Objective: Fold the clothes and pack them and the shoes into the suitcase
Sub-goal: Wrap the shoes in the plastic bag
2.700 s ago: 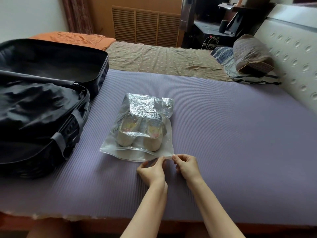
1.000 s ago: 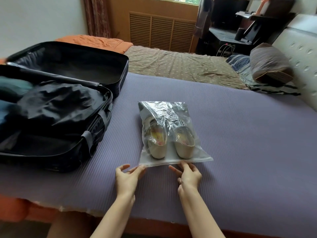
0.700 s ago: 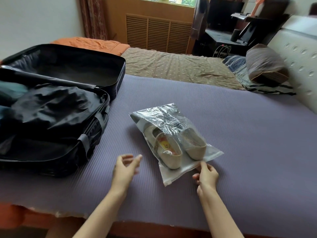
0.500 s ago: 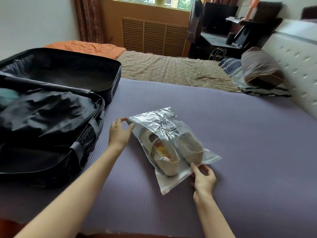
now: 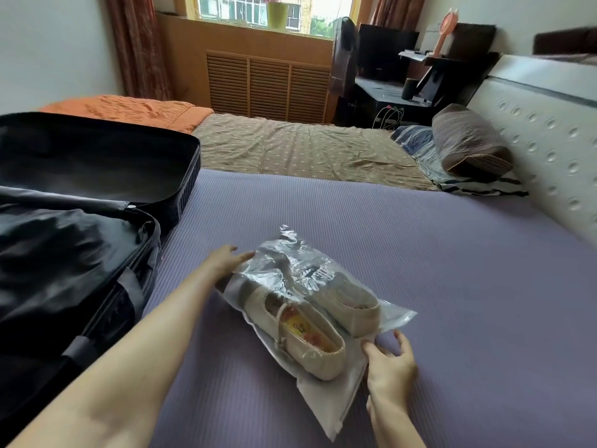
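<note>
Purple bed mat carries an open suitcase with dark clothes inside, so probably only the 2 shoes in their bag beside it remain to pack, left hand flat against its far end, right hand at its near edge, grip unclear.

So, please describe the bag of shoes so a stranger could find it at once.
On the purple ribbed mat, right of the open black suitcase, lies a clear crinkled plastic bag. It alone is see-through, with two beige flat shoes inside.
</note>
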